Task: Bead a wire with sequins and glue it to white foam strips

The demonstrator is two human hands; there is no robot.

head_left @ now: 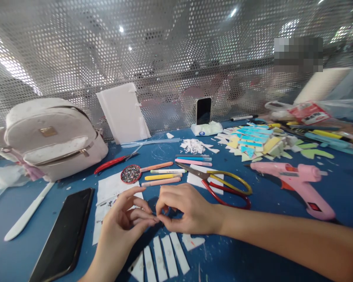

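My left hand (pixel 129 215) and my right hand (pixel 188 207) meet at their fingertips above the blue table. Both pinch closed at the same spot, and whatever lies between them is too small or hidden to make out. Just below them lie several white strips (pixel 159 258) with small round clear blobs on them, beside an angular white scrap (pixel 192 242). Under my left hand is a white paper sheet (pixel 106 199) with dark specks. Beyond the fingers sit a round red-rimmed dish (pixel 131 174) of dark glittery bits and several markers (pixel 161 177).
Scissors (pixel 214 180) and a pink glue gun (pixel 300 180) lie to the right, with a heap of coloured scraps (pixel 259 141) behind. On the left are a black phone (pixel 66 231), a white knife (pixel 29 211), red pliers (pixel 111 162) and a backpack (pixel 53 137). A perforated metal panel (pixel 164 58) stands behind.
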